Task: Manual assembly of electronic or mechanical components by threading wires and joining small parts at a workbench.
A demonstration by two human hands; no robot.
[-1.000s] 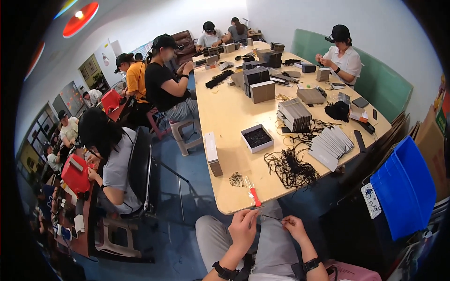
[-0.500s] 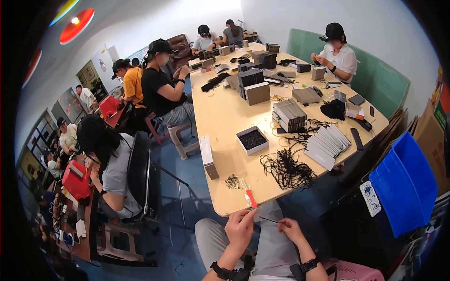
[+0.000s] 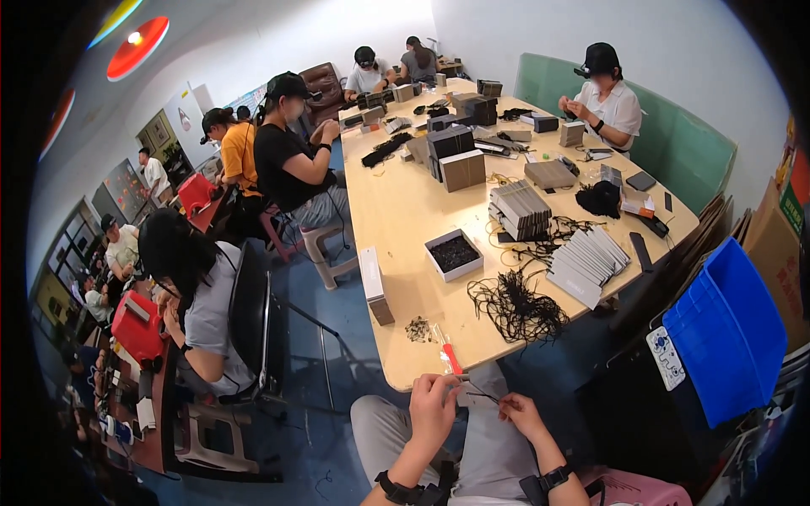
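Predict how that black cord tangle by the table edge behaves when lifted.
The black cord tangle would probably flop, its strands lying in loose curves. Strands may drag neighbours, as many overlap. Some could slip off, lying at the edge of the table.

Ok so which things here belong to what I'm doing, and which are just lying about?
Seem to belong:
thin black cord between your left hand and right hand
tangled pile of black cords, likely
fanned flat pale-grey cards, perhaps

Apparently just lying about:
large blue plastic bin
dark flat rectangular slab
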